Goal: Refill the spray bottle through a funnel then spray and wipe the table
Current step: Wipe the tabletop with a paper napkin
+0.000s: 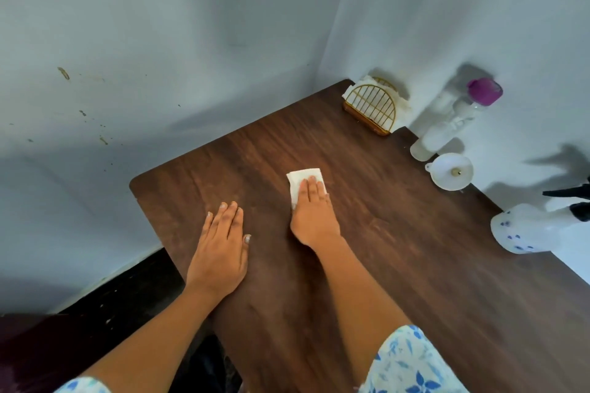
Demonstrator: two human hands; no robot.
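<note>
White folded paper towel (302, 179) under flat right hand (314, 217), left hand (223, 246) spread on brown table (415, 249)

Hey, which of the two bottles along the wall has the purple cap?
The tall clear bottle between the napkin holder and the funnel. The other, the white spray bottle with blue flowers, carries a black trigger head.

Short sleeves on both arms: right sleeve (412, 364) and left sleeve (83, 386), white cloth printed with blue leaves and flowers. Bare forearms (360, 284) below them. Pale, slightly long nails (247, 238) on the left hand (220, 252).
</note>
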